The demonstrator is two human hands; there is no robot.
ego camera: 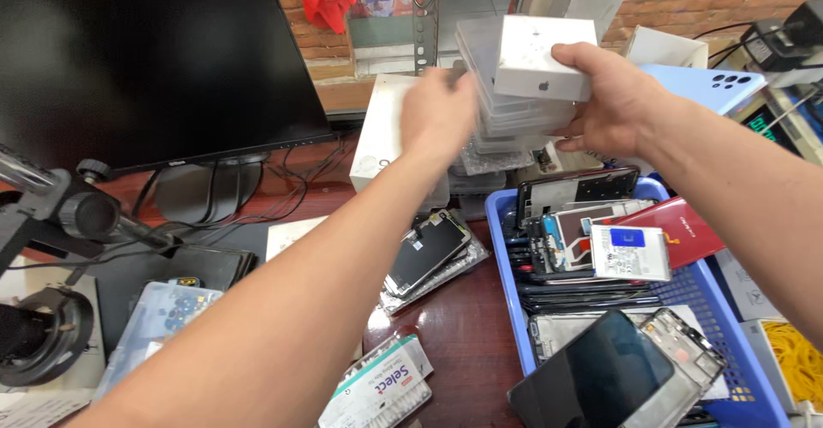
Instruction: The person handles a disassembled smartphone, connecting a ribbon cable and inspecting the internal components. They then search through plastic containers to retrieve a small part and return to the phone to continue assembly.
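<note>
White square cardboard box: small, flat-sided, held up at the top of a leaning stack of clear plastic cases behind the blue plastic basket. Right hand: fingers wrapped over the box's right side and top edge, thumb below, gripping it firmly. Left hand: raised just left of the stack, blurred; fingers seem curled toward the cases, but whether they grip anything I cannot tell.

Blue plastic basket: on the dark red wooden desk, at right, filled with phone parts, namely a black phone display panel at the near end, a silver metal phone frame touching it, a red phone back cover and a white flat battery with a blue label.

Loose black phone screen: on the desk, left of the basket, lying on other flat parts.

Tall white carton: upright, behind the left hand.

Black flat monitor: upper left, screen dark.

Black microscope stand: far left edge.

Light blue phone back cover: upper right, beyond the right wrist.
</note>
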